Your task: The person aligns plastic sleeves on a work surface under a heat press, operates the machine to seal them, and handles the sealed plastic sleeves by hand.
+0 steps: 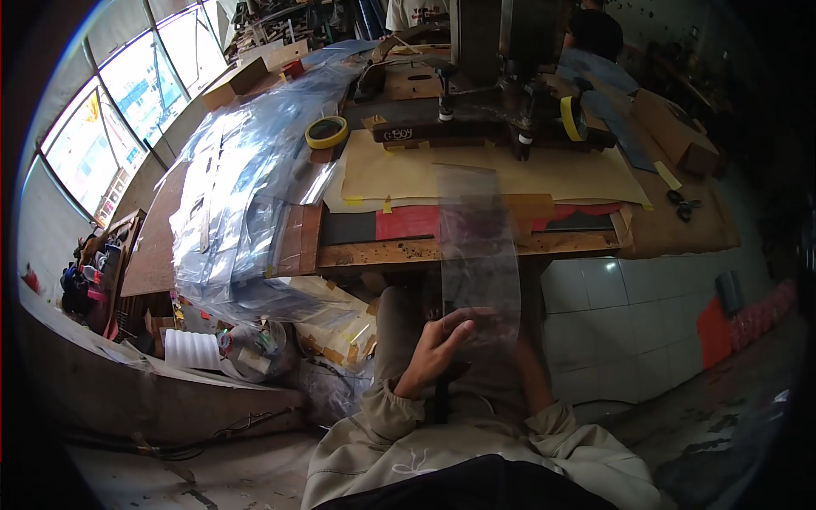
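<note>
A long strip of clear plastic sheet (480,276) stretches from my lap up over the front edge of the worktable. My left hand (435,350) grips its near end at the left side, thumb on top. At the right side of that same end is my right hand (503,333), closed on the sheet and seen dimly through the plastic, its fingers partly hidden. The far end of the strip overlaps tan card sheets (382,170) and a red strip (406,224) on the table.
A dark press head (493,127) stands over the table, with yellow tape rolls (326,133) beside it. Stacked clear plastic sheets (229,187) cover the left side. Scissors (680,204) lie on brown board at the right. Two people (593,34) are partly visible behind.
</note>
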The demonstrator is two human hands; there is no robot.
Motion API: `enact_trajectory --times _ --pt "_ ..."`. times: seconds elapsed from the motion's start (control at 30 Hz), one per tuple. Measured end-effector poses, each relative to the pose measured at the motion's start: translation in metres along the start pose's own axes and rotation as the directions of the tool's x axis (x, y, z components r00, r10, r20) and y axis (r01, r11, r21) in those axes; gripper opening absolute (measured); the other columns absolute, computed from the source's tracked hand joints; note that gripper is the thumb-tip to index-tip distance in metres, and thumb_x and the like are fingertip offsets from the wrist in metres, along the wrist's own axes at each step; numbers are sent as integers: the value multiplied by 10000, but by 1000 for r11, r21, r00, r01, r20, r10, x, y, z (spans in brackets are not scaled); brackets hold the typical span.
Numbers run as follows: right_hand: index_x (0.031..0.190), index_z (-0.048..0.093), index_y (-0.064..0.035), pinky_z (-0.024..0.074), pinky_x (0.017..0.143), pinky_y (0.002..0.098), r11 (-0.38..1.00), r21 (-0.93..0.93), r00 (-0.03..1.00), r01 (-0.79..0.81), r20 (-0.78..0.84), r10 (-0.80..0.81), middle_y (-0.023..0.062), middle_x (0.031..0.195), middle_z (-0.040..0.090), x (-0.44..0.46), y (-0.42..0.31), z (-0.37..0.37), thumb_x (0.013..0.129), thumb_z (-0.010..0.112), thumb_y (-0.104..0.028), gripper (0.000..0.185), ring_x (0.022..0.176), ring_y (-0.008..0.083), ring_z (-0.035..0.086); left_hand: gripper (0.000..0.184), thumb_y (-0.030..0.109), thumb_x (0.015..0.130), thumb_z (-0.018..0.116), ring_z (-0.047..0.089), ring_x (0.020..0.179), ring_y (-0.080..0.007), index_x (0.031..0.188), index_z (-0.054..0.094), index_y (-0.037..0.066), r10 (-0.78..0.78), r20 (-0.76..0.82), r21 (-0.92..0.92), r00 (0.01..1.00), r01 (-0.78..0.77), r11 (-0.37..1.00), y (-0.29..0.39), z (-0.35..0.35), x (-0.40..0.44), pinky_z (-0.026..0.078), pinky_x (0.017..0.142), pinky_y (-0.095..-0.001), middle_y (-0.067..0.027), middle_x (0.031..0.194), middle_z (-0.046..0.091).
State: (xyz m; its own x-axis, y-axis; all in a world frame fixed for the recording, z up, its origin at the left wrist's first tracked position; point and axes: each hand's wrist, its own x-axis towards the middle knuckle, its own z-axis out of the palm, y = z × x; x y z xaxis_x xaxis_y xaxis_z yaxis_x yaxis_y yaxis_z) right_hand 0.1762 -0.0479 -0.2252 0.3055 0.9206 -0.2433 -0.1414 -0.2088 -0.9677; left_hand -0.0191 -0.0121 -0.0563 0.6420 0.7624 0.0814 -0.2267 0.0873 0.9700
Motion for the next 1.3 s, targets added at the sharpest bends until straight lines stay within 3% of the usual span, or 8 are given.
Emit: enact_trajectory --times 0.33,0.57,0.7,0.83,0.9,1.03,1.1,1.3 --pt "1017 641 5 480 775 299 923 383 976 -21 207 -64 88 928 655 -59 -114 22 1011 382 -386 469 858 161 617 361 179 979 501 585 979 -118 1202 538 -102 -66 1 -87 998 66 994 28 5 -25 462 862 -257 -98 1051 646" --pt "852 619 25 424 640 224 753 -201 691 626 -305 -656 37 730 598 -40 -197 2 997 455 -227 333 671 98 544 368 199 1000 447 592 933 -98 1232 540 -71 -159 41 -113 986 163 980 39 33 -64 465 832 -240 -96 1014 666" --pt "884 602 16 464 618 274 433 -536 591 725 160 -791 108 787 612 7 -272 25 910 560 -87 113 667 191 604 356 218 1006 428 594 877 -74 1243 565 -10 -230 74 51 970 226 973 23 34 -75 455 778 -215 -87 962 686" --pt "964 638 -9 494 785 386 139 -573 485 808 514 -707 152 934 636 123 -290 54 836 631 -105 160 889 331 624 353 174 1001 423 584 1074 -158 1214 546 -78 -286 94 28 954 284 958 31 34 -74 440 924 -272 -126 1179 616" --pt "1001 639 -18 481 864 390 32 -649 571 760 645 -508 136 1000 634 162 -297 62 797 678 -159 251 976 318 612 343 202 1000 439 544 848 -80 1197 577 -43 -249 52 97 967 243 965 20 35 -74 421 746 -221 -77 979 652" --pt "1093 612 -52 470 904 385 26 -734 710 678 646 -279 109 1109 609 195 -303 69 758 709 -220 387 1074 288 577 334 220 994 462 474 644 -23 1170 597 -29 -110 -27 38 994 111 993 10 38 -77 371 574 -195 -28 791 658" --pt "1138 592 -71 460 920 392 73 -760 763 646 638 -107 105 1167 581 193 -314 72 747 716 -232 441 1118 278 551 336 195 994 442 535 785 -53 1187 582 -43 -248 43 93 968 243 965 16 30 -78 412 701 -210 -60 961 662" --pt "1061 566 -60 349 990 521 79 -802 803 592 577 -148 105 1134 577 181 -312 74 741 708 -194 375 1108 271 551 329 175 990 438 544 816 -42 1179 586 -50 -278 60 119 959 270 955 20 30 -76 419 732 -201 -62 1001 673"
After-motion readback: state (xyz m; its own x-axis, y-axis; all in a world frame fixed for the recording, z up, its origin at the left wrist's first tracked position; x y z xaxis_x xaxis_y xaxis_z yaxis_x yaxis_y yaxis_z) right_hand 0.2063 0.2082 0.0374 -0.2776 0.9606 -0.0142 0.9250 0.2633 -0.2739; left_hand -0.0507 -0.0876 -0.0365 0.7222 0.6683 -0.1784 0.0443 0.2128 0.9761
